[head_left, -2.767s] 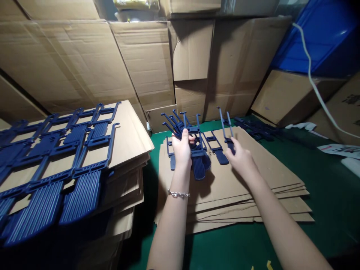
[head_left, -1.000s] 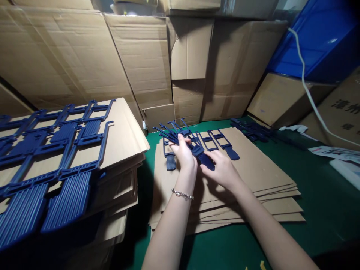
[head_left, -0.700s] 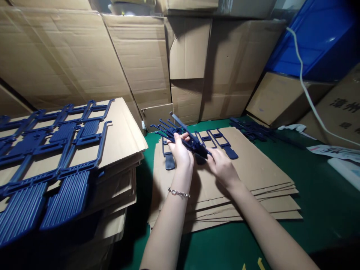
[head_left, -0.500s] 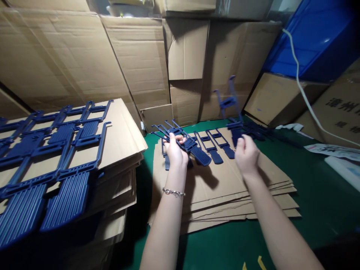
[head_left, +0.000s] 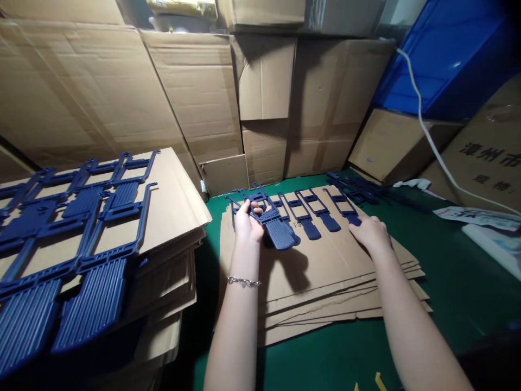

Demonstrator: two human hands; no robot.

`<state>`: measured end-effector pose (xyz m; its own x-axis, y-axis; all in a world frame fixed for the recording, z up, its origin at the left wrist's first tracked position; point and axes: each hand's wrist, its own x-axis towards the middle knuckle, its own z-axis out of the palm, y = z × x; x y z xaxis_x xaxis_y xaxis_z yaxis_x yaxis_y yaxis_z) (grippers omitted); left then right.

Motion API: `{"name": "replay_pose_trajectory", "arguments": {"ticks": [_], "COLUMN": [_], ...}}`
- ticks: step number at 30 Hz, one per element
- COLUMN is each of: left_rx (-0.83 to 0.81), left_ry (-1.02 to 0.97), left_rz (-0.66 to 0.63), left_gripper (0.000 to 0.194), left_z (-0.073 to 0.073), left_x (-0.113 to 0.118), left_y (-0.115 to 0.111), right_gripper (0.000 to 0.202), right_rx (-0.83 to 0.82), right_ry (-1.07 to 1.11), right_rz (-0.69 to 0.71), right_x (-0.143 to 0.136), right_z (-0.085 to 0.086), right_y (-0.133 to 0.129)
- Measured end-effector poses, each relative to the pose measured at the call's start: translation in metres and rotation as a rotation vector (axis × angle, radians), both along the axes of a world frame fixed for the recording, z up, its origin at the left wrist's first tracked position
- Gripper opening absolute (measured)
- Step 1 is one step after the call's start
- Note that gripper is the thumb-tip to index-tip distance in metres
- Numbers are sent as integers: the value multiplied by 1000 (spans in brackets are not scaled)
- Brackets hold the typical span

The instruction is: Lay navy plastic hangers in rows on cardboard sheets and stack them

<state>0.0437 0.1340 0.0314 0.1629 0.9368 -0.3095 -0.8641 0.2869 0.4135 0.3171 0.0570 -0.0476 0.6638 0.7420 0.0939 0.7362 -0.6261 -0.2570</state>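
My left hand [head_left: 250,221] is closed on several dark blue plastic frames [head_left: 280,233], held above the left part of the middle cardboard stack [head_left: 317,266]. At that stack's right back, my right hand [head_left: 371,233] has its fingers on the flat end of another blue frame [head_left: 344,205], which lies on the top sheet. Between the hands, more blue frames [head_left: 311,228] lie in a row, flat ends toward me. Part of the row is hidden behind the held frames.
A taller cardboard stack [head_left: 179,190] at the left bears large ribbed blue frames [head_left: 95,304]. Loose blue parts [head_left: 366,190] lie on the green table [head_left: 337,358] at the back right. Cardboard boxes [head_left: 195,92] wall the back; a white cable [head_left: 423,119] hangs right.
My right hand has lowered its blue frame from the air onto the cardboard, at the right end of the row. The frames in my left hand have turned, their ribbed ends now pointing more toward me.
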Motion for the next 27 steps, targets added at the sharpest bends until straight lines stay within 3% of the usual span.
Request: {"name": "replay_pose_trajectory", "arguments": {"ticks": [5,13,15,17,19,21,24,27], "left_rx": [-1,25,33,55,106,175,290,432], "left_ry": [-45,-83,-52,6,68,106,166,288], "left_rz": [-50,-147,-162,-155,-128,-111,-136,-119], "left_gripper": [19,20,16,10,5,6,13,34], "left_z": [-2,-3,-3,-2,-3,-3,-2,1], "left_x": [-7,-7,-3,2,8,14,23,34], "left_y": [2,5,2,-1,-5,-8,-14,-24], "right_gripper": [45,47,47,42,35,38,48,63], "right_rx": [40,135,231,469,732,843,786,745], "right_ry": [-44,60,66,66,208,539,970,1109], "right_rz": [41,56,53,111,224,348,585,690], "right_x": [-8,-13,-17,-30,-52,-81,-120,-139], "right_z": [-3,-8,-6,-2,3,8,11,8], "right_y": [4,14,16,16,14,8,-7,-19]}}
